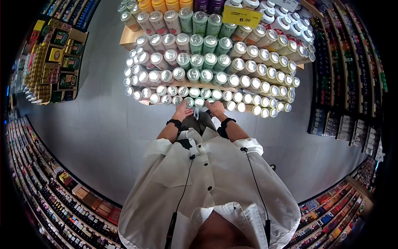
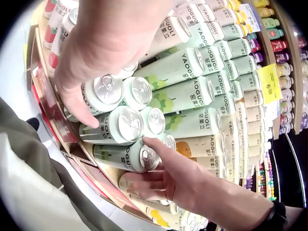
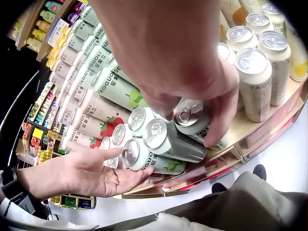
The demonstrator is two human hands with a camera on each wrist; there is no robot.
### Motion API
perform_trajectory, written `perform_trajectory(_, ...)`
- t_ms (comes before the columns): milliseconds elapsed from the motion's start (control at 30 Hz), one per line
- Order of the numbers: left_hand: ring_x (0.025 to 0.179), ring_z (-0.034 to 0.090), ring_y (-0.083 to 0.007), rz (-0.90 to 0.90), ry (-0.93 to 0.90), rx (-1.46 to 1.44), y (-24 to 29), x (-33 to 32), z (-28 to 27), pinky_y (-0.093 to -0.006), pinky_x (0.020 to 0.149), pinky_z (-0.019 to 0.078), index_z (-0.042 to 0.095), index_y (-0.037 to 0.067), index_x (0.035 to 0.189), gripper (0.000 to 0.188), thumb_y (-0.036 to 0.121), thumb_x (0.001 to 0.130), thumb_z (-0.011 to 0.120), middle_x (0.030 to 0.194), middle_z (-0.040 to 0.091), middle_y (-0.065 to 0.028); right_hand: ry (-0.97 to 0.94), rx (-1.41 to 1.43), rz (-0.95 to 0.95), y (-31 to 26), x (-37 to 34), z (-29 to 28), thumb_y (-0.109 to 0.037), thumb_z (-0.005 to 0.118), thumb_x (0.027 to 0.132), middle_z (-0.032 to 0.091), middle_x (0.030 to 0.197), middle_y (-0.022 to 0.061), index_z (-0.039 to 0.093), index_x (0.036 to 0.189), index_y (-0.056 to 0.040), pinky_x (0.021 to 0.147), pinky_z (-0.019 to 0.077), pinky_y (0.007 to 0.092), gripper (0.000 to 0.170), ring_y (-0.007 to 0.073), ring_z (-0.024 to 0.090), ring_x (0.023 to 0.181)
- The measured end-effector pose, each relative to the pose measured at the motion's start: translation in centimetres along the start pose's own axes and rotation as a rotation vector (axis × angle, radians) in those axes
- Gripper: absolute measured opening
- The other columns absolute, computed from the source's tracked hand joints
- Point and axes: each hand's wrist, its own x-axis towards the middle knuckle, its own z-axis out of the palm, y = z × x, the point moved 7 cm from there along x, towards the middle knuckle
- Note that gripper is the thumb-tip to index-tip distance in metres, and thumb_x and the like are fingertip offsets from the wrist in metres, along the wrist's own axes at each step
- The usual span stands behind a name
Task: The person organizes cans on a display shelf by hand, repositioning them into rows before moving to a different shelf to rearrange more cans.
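Observation:
My right hand (image 1: 215,108) reaches to the front edge of the drink display. In the right wrist view its thumb and fingers lie on either side of a pale green can (image 3: 189,111) and grip it. That can stands at the end of a short front row, close beside another green can (image 3: 156,132). My left hand (image 1: 182,110) is at the other end of this row, palm turned up and fingers nearly straight. Its thumb and fingertips lie right at the side of a green can (image 3: 131,152). Grape pictures mark the green cans (image 2: 185,91) lying behind.
Cream cans (image 3: 253,67) stand to the right, pink strawberry cans (image 3: 103,122) to the left. A yellow price tag (image 1: 242,16) stands above the tiers. Wooden shelf edging (image 2: 77,149) runs along the front. Grey floor (image 1: 112,120) and stocked shelves (image 1: 66,199) surround the display.

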Motion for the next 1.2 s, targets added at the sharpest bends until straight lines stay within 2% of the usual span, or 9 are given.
perform_trajectory(233, 0.083, 0.060, -0.0328, 0.018, -0.002, -0.032, 0.0, 0.8, 0.2, -0.0417, 0.070, 0.0552, 0.045, 0.006, 0.125, 0.063, 0.043, 0.080, 0.069, 0.105, 0.055, -0.0197, 0.037, -0.044, 0.007, -0.6, 0.2, -0.1, -0.051, 0.060, 0.073, 0.066, 0.060, 0.0113, 0.067, 0.070, 0.0048, 0.060, 0.0556, 0.0320, 0.056, 0.0212, 0.067, 0.056)
perform_trajectory(433, 0.073, 0.060, -0.0315, 0.097, -0.049, -0.010, 0.1, 1.0, 1.3, -0.0398, 0.062, 0.0542, 0.047, 0.000, 0.121, 0.065, 0.044, 0.078, 0.070, 0.108, 0.052, -0.0192, 0.243, -0.206, -0.083, 0.6, 1.8, 0.2, -0.050, 0.061, 0.073, 0.066, 0.059, 0.0094, 0.068, 0.068, 0.0024, 0.059, 0.0554, 0.0318, 0.053, 0.0192, 0.067, 0.056)
perform_trajectory(500, 0.072, 0.061, -0.0315, 0.069, -0.011, 0.006, -0.1, 1.5, 1.2, -0.0400, 0.060, 0.0543, 0.048, 0.000, 0.119, 0.065, 0.044, 0.078, 0.070, 0.106, 0.053, -0.0191, 0.151, -0.206, -0.025, 0.8, 1.3, -0.1, -0.050, 0.063, 0.074, 0.065, 0.057, 0.0082, 0.069, 0.069, 0.0009, 0.060, 0.0555, 0.0306, 0.052, 0.0175, 0.067, 0.056)
perform_trajectory(733, 0.067, 0.064, -0.0301, 0.031, 0.088, 0.148, 0.2, 1.4, 1.0, -0.0381, 0.054, 0.0549, 0.054, -0.003, 0.110, 0.056, 0.042, 0.079, 0.069, 0.093, 0.060, -0.0175, 0.115, -0.228, 0.026, 1.0, -0.3, -1.7, -0.053, 0.062, 0.076, 0.065, 0.056, 0.0070, 0.070, 0.071, 0.0001, 0.062, 0.0554, 0.0294, 0.054, 0.0168, 0.067, 0.059)
perform_trajectory(933, 0.063, 0.065, -0.0291, 0.077, 0.120, 0.149, 0.9, 1.0, 1.3, -0.0379, 0.050, 0.0557, 0.053, -0.005, 0.110, 0.055, 0.040, 0.080, 0.066, 0.091, 0.061, -0.0178, 0.087, -0.217, -0.003, 2.0, 0.2, -1.5, -0.053, 0.061, 0.078, 0.066, 0.059, 0.0086, 0.066, 0.074, 0.0026, 0.061, 0.0551, 0.0308, 0.056, 0.0187, 0.067, 0.058)
perform_trajectory(1033, 0.067, 0.065, -0.0313, 0.070, 0.090, 0.147, 0.9, 0.8, 1.5, -0.0396, 0.054, 0.0565, 0.051, -0.006, 0.112, 0.057, 0.040, 0.081, 0.065, 0.095, 0.059, -0.0195, 0.218, -0.317, -0.133, 2.5, 1.5, -0.7, -0.057, 0.060, 0.079, 0.066, 0.067, 0.0125, 0.058, 0.089, 0.0055, 0.056, 0.0544, 0.0343, 0.064, 0.0212, 0.067, 0.056)
perform_trajectory(1067, 0.068, 0.065, -0.0320, 0.063, 0.065, 0.132, 0.9, 0.7, 1.5, -0.0400, 0.055, 0.0567, 0.050, -0.006, 0.114, 0.058, 0.040, 0.082, 0.065, 0.096, 0.058, -0.0201, 0.218, -0.315, -0.131, 3.5, 2.2, -0.4, -0.057, 0.060, 0.079, 0.066, 0.067, 0.0125, 0.058, 0.089, 0.0055, 0.056, 0.0544, 0.0343, 0.064, 0.0212, 0.067, 0.056)
perform_trajectory(1167, 0.071, 0.065, -0.0332, 0.078, 0.010, 0.143, 0.8, 0.9, 1.4, -0.0411, 0.058, 0.0566, 0.049, -0.006, 0.116, 0.061, 0.041, 0.081, 0.065, 0.098, 0.057, -0.0204, 0.188, -0.503, -0.248, -0.4, -2.2, -2.1, -0.058, 0.059, 0.080, 0.066, 0.074, 0.0168, 0.055, 0.096, 0.0069, 0.057, 0.0538, 0.0381, 0.067, 0.0265, 0.067, 0.060)
perform_trajectory(1200, 0.071, 0.065, -0.0332, 0.077, 0.010, 0.142, 0.9, 1.1, 1.4, -0.0411, 0.058, 0.0566, 0.049, -0.006, 0.116, 0.061, 0.041, 0.081, 0.065, 0.098, 0.057, -0.0204, 0.219, -0.544, -0.373, -1.8, -3.4, -2.4, -0.058, 0.058, 0.081, 0.066, 0.077, 0.0190, 0.055, 0.097, 0.0067, 0.058, 0.0532, 0.0403, 0.066, 0.0298, 0.066, 0.064)
